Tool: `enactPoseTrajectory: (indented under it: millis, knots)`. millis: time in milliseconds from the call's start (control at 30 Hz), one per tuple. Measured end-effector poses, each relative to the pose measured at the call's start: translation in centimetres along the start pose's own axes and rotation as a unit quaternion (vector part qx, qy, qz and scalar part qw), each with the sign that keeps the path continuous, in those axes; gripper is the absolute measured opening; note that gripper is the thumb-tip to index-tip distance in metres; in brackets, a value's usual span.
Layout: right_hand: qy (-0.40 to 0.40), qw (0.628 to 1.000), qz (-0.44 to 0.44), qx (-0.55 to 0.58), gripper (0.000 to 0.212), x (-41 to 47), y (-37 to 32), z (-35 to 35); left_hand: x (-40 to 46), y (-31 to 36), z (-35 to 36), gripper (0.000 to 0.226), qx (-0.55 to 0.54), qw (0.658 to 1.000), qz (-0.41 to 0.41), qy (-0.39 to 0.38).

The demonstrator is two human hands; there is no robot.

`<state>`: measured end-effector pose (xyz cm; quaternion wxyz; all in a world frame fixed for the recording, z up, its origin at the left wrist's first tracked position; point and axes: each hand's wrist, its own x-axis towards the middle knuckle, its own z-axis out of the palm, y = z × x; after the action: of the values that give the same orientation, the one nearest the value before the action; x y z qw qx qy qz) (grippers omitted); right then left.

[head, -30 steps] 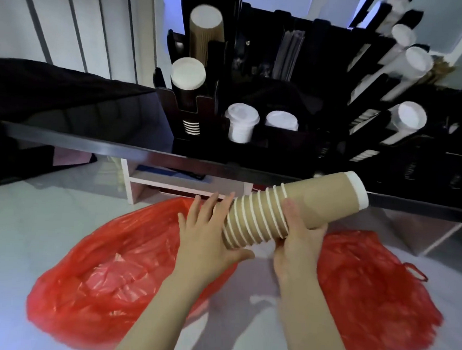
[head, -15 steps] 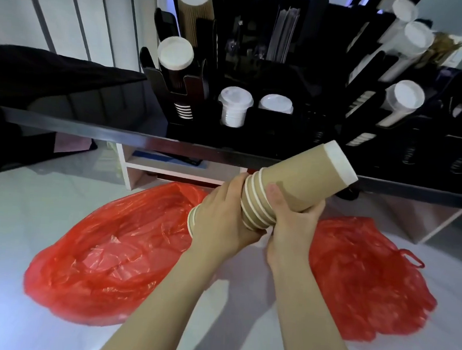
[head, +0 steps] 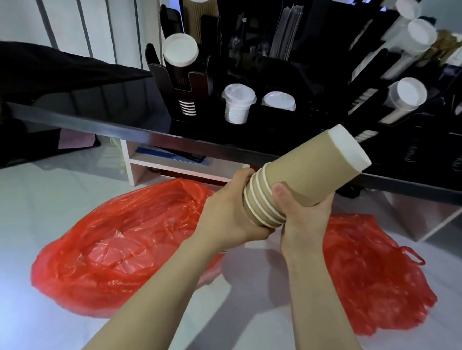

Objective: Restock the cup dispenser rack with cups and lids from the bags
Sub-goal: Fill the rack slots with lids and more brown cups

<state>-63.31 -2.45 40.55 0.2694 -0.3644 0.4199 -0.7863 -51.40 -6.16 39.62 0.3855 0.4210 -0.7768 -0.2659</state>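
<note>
The right hand (head: 302,214) is curled around a nested stack of brown paper cups (head: 302,176), thumb lying across the white rims and fingers wrapped under the outermost cup's wall, while the left hand (head: 230,211) cups the open, rim end of the same stack, its fingers bent around it. The stack is held in the air, tilted so its white base points up and to the right, over the steel front edge of the counter (head: 145,135). Below the hands, two crumpled red plastic bags lie on the pale floor, one to the left (head: 123,238) and one to the right (head: 367,269). Beyond the counter edge stands the black cup dispenser rack (head: 298,79), with white-based cup stacks leaning in its slots and two stacks of white lids (head: 238,102) side by side near its front
</note>
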Motion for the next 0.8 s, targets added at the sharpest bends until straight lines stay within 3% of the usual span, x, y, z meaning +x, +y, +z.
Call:
enactPoseTrajectory:
  millis: [300,467,733,800]
  knots:
    - [-0.14,0.99,0.013,0.018,0.087,1.8,-1.0,-0.9,0.7,0.0,-1.4,0.087,-0.062,0.997,-0.015,-0.046]
    - [-0.22,0.974,0.043,0.026,0.07,2.9,-2.3,-1.3,1.1,-1.1,-2.5,0.098,-0.122,0.984,0.008,-0.126]
    - [-0.126,0.992,0.006,0.008,0.103,4.8,-5.6,2.2,2.5,-1.7,-4.1,0.087,-0.135,0.988,0.006,-0.072]
    - [-0.105,0.994,0.007,0.033,0.096,5.1,-6.1,3.7,3.3,-1.6,-5.2,0.084,-0.125,0.99,0.019,-0.057]
